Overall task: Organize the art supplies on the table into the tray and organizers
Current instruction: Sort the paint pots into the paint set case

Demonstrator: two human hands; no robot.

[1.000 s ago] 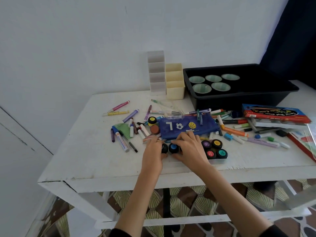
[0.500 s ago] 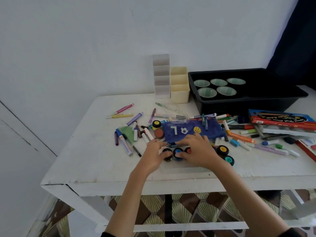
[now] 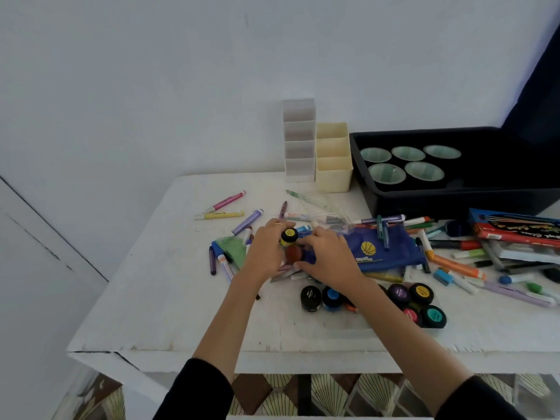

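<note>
two paint pots being handled mid-bench (image 3: 169, 298)
left hand (image 3: 266, 250) grips yellow-lid pot (image 3: 289, 235); right hand (image 3: 331, 260) has fingertips curled at brown-lid pot (image 3: 293, 253), can't tell if it's gripped. both pots at left end of blue pouch (image 3: 385, 253); black tray (image 3: 454, 198) well apart, back right.

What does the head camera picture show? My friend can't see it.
The left hand and right hand meet at a yellow-lidded paint jar and a brown-lidded paint jar by a blue pouch on a white table. Markers lie scattered around, with a black tray and organizers behind.
</note>
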